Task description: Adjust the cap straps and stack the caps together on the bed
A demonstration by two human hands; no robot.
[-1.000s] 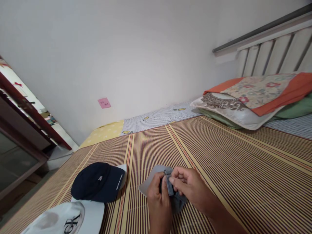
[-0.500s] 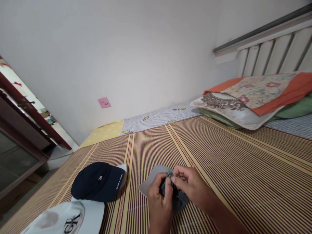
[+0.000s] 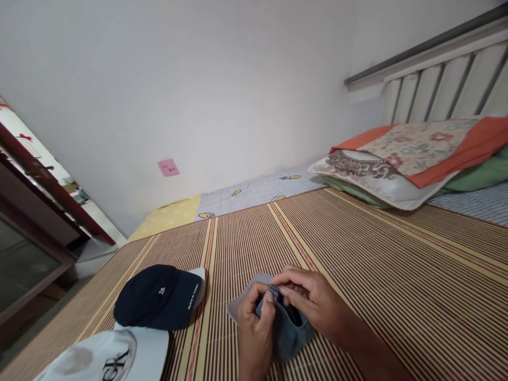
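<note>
A grey-blue cap (image 3: 291, 338) is held low over the striped mat, its paler brim pointing away to the left. My left hand (image 3: 256, 323) pinches a strap at the cap's edge between thumb and fingers. Close beside it, my right hand (image 3: 311, 299) pinches the same strap area from the right. The fingers partly hide the strap, so its fastening cannot be made out. To the left lies a navy cap (image 3: 154, 296) with small white lettering, resting on a light brim. A white cap (image 3: 99, 354) with black letters sits nearer, cut off by the lower edge.
A striped bamboo mat (image 3: 353, 254) covers the bed. Pillows (image 3: 397, 185) under an orange floral cover (image 3: 428, 145) lie at the right by the slatted headboard (image 3: 444, 87). A pink note (image 3: 168, 168) is on the wall. A dark red door frame (image 3: 59, 196) stands at left.
The grey-blue cap has turned slightly in my hands, and more of its crown shows at the lower right. My fingers have shifted a little along the strap. The other caps stay put.
</note>
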